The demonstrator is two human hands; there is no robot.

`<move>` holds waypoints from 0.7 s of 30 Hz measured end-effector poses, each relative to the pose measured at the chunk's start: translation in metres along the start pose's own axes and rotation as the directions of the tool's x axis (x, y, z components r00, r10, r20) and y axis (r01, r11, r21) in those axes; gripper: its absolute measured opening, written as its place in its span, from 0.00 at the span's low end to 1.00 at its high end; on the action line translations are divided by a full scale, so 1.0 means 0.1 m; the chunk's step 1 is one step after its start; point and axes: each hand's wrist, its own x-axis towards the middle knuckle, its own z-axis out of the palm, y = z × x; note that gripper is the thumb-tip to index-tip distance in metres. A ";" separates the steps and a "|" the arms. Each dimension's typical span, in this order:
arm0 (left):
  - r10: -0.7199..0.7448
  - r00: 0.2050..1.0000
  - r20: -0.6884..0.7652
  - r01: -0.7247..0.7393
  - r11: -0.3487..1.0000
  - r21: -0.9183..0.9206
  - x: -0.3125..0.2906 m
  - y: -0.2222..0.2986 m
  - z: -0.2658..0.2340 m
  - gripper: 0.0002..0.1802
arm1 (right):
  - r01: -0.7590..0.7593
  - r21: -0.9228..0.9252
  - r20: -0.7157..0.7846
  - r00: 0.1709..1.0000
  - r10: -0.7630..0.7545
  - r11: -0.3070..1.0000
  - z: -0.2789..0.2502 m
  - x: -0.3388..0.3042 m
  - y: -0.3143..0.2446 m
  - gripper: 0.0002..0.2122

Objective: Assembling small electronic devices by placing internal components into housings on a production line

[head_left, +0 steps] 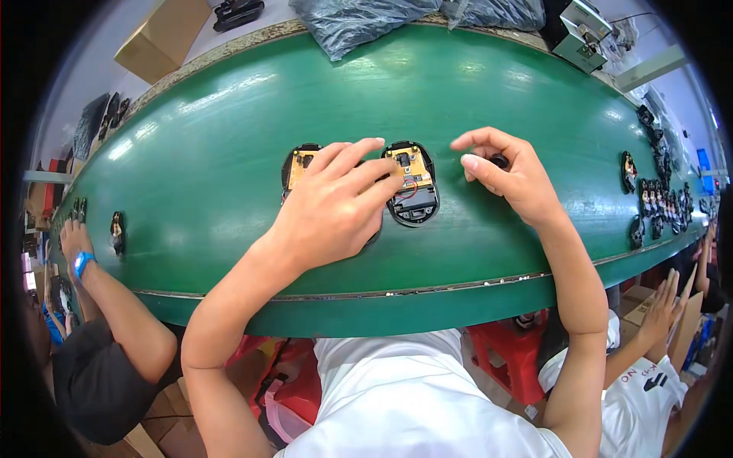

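Note:
Two black plastic housings with yellow circuit boards lie side by side on the green belt. My left hand (336, 202) reaches over the left housing (299, 162) and covers most of it. Its fingers are spread, and their tips rest at the left edge of the right housing (416, 208), where red wires and an empty-looking black compartment show below the board. To the right, above the belt, my right hand (515, 175) keeps a small black round part (499, 161) in its curled fingers. The thumb and forefinger of that hand are apart, pointing toward the housings.
The green belt (229, 114) curves across in front of me. More housings (660, 202) crowd its right end, and a single one (117, 231) lies left. Dark plastic bags (366, 19) and a cardboard box (163, 42) sit along the far side. A co-worker's hand (76, 243) is at left.

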 end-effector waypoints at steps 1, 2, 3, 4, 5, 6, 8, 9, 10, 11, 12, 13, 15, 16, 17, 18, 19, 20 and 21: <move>0.010 1.000 0.006 -0.010 1.000 0.004 0.02 0.02 0.01 0.21 | -0.002 0.002 0.000 1.000 0.002 1.000 0.01 0.01 0.00 0.10; 0.019 1.000 0.011 -0.019 1.000 0.007 0.03 0.03 0.02 0.22 | 0.003 0.025 0.006 1.000 -0.003 1.000 0.02 0.02 0.01 0.10; 0.019 1.000 0.013 -0.019 1.000 0.005 0.02 0.03 0.04 0.22 | 0.007 0.047 0.012 1.000 -0.008 0.999 0.03 0.01 0.01 0.09; 0.012 1.000 0.019 -0.012 1.000 -0.008 0.01 0.04 0.06 0.23 | 0.005 0.048 0.012 1.000 -0.005 0.999 0.04 0.00 0.02 0.09; 0.004 1.000 0.024 -0.004 1.000 -0.020 0.01 0.05 0.07 0.24 | 0.086 -0.079 0.024 0.996 -0.084 0.993 0.05 -0.02 0.03 0.09; 0.006 1.000 0.024 -0.006 1.000 -0.021 0.02 0.06 0.07 0.24 | 0.167 -0.204 0.045 0.986 -0.162 0.965 0.06 -0.04 0.04 0.09; -0.006 0.998 0.058 0.008 1.000 -0.019 0.05 0.09 0.07 0.27 | 0.204 -0.225 0.068 0.979 -0.193 0.953 0.07 -0.06 0.04 0.10; -0.006 0.998 0.058 0.007 1.000 -0.018 0.04 0.11 0.08 0.27 | 0.162 -0.252 0.037 0.987 -0.158 0.954 0.09 -0.06 0.04 0.10; 0.002 0.998 0.067 -0.003 1.000 0.019 0.03 0.12 0.09 0.28 | 0.119 -0.278 0.005 0.992 -0.123 0.953 0.09 -0.05 0.03 0.11; 0.010 0.997 0.075 -0.014 0.998 0.056 0.02 0.13 0.10 0.28 | 0.089 -0.260 -0.011 0.995 -0.095 0.962 0.09 -0.04 0.03 0.12; 0.010 0.997 0.073 -0.014 0.998 0.055 0.02 0.15 0.10 0.28 | 0.089 -0.263 -0.012 0.995 -0.095 0.961 0.07 -0.03 0.06 0.12; 0.025 0.997 0.078 -0.030 0.997 0.065 0.03 0.16 0.09 0.29 | 0.121 -0.203 -0.026 0.991 -0.129 0.972 0.06 -0.02 0.11 0.12; 0.038 0.996 0.080 -0.044 0.996 0.075 0.03 0.17 0.10 0.29 | 0.153 -0.147 -0.040 0.986 -0.161 0.977 0.04 -0.01 0.11 0.12; 0.039 0.994 0.098 -0.046 0.996 0.076 0.02 0.17 0.10 0.29 | 0.119 -0.125 -0.032 0.992 -0.124 0.985 0.03 -0.01 0.08 0.12; 0.039 0.993 0.115 -0.048 0.996 0.077 0.02 0.17 0.11 0.29 | 0.084 -0.102 -0.023 0.996 -0.086 0.991 0.03 -0.02 0.05 0.12; 0.039 0.993 0.111 -0.048 0.996 0.074 0.02 0.17 0.13 0.29 | 0.082 -0.107 -0.024 0.996 -0.085 0.991 0.04 -0.03 0.02 0.12; 0.038 0.994 0.100 -0.043 0.998 0.047 0.01 0.17 0.17 0.28 | 0.047 -0.105 -0.027 0.998 -0.050 0.993 0.06 -0.03 -0.01 0.12; 0.037 0.995 0.088 -0.039 0.999 0.020 0.01 0.17 0.18 0.28 | 0.012 -0.102 -0.030 0.999 -0.015 0.995 0.07 -0.04 -0.04 0.12; 0.039 0.996 0.084 -0.041 0.999 0.016 0.01 0.19 0.18 0.28 | 0.010 -0.108 -0.033 0.999 -0.013 0.994 0.07 -0.04 0.01 0.12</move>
